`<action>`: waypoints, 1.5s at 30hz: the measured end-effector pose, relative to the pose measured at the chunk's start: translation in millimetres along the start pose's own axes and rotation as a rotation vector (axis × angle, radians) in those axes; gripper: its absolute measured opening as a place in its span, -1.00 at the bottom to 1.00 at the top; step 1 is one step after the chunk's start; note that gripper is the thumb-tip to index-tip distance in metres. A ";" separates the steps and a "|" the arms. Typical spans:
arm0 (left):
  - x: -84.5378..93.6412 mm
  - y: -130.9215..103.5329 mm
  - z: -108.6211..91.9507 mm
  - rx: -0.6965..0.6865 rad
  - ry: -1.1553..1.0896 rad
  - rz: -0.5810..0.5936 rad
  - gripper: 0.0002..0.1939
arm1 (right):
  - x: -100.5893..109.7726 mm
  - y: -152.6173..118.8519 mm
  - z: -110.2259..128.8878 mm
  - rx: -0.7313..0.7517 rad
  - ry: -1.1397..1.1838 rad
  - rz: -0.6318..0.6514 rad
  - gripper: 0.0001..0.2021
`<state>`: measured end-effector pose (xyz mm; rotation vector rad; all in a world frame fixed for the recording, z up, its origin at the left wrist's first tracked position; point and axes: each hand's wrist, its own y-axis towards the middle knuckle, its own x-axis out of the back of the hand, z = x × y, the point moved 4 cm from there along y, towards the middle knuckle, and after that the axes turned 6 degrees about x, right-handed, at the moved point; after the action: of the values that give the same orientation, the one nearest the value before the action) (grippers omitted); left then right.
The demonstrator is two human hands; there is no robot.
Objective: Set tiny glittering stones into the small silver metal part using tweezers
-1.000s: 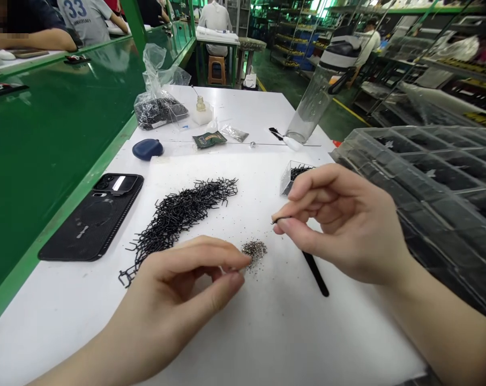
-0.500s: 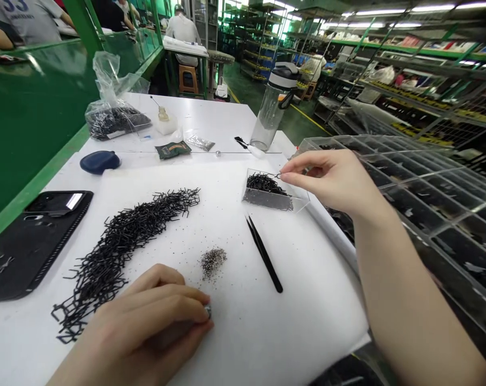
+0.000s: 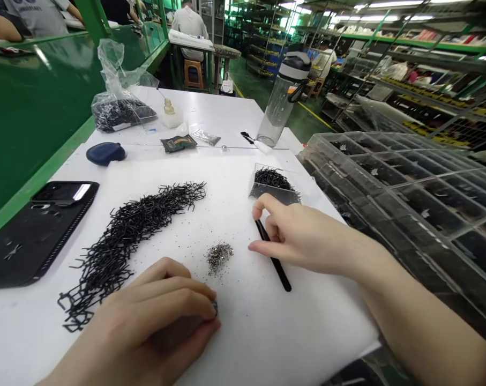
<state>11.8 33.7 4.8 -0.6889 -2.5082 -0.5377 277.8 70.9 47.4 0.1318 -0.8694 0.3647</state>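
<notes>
My left hand (image 3: pixel 154 316) rests low on the white sheet, thumb and fingertips pinched on a small shiny metallic piece (image 3: pixel 215 306), mostly hidden by the fingers. Over the black tweezers (image 3: pixel 282 274) is my right hand (image 3: pixel 294 230), its thumb and index finger apart on either side of them; whether it touches them I cannot tell. Between the hands lies a small heap of tiny metallic bits (image 3: pixel 219 257). Left of it stretches a long pile of bent black pieces (image 3: pixel 140 220). Just beyond my right hand, a clear tray (image 3: pixel 273 192) contains more of these black pieces.
Clear compartment boxes (image 3: pixel 403 182) are stacked at the right. A water bottle (image 3: pixel 275 110), a plastic bag of black pieces (image 3: pixel 120 112) and a small packet (image 3: pixel 178 142) stand or lie farther back. At the left are a dark blue case (image 3: pixel 105 153) and a black mat (image 3: pixel 37 241).
My right hand has come from the tray's right edge toward me and left, over the tweezers; the small black piece in its fingers no longer shows. My left hand keeps its pinch.
</notes>
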 end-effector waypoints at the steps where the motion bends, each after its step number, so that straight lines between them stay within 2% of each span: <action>1: -0.3 0.3 -0.9 -0.005 -0.002 0.010 -0.75 | -7.4 1.6 1.6 0.018 0.005 -0.003 -0.71; 3: -0.2 1.5 -3.0 -0.014 -0.004 0.024 -0.73 | -15.3 4.5 1.9 0.061 0.046 -0.004 -0.69; 7: 0.8 4.1 -6.5 -0.038 0.008 0.043 -0.70 | -12.3 11.2 -4.9 0.157 0.234 -0.006 -0.88; 9: 0.9 3.7 -7.2 -0.051 0.008 0.048 -0.71 | -10.3 16.5 -10.3 0.169 0.478 -0.012 -0.80; 12: 0.8 1.0 -5.7 -0.030 0.011 0.033 -0.75 | -16.2 24.3 -15.4 0.148 0.877 0.062 -0.72; 14: 0.6 -1.1 -3.6 0.011 0.021 0.021 -0.77 | -21.8 26.2 -16.6 0.134 0.975 0.091 -0.71; 18: 0.6 -2.0 -1.6 0.098 0.086 0.019 -0.73 | -26.3 22.9 -18.0 0.161 0.939 -0.011 -0.84; 21: 1.3 -0.9 -4.5 0.084 0.117 0.020 -0.73 | -28.4 20.6 -16.7 0.227 0.830 -0.011 -0.92; 24: 2.7 -1.8 -7.2 0.053 0.112 -0.001 -0.71 | -27.6 20.2 -15.0 0.319 0.709 -0.010 -0.85; 27: 3.3 -3.9 -5.6 0.091 0.107 -0.003 -0.72 | -25.1 19.6 -15.0 0.370 0.626 -0.018 -0.81; 31: 3.6 -4.8 -4.3 0.128 0.108 -0.021 -0.74 | -24.3 19.4 -16.5 0.355 0.579 0.030 -0.82; 35: 2.8 -5.3 -5.9 0.123 0.162 -0.045 -0.71 | -23.5 20.8 -16.7 0.316 0.570 0.006 -0.86; 38: 1.9 -6.3 -6.0 0.117 0.168 -0.047 -0.72 | -25.2 21.9 -18.4 0.230 0.584 -0.010 -0.95; 41: 1.0 -6.3 -4.8 0.116 0.156 -0.031 -0.73 | -27.5 22.2 -20.3 0.160 0.613 -0.003 -0.96; 45: 0.2 -4.9 -3.5 0.125 0.138 -0.024 -0.72 | -28.5 21.9 -19.6 0.166 0.596 0.010 -0.98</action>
<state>10.1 28.2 6.6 -0.5567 -2.4003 -0.4180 267.2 89.0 12.2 0.1616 -0.2511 0.4540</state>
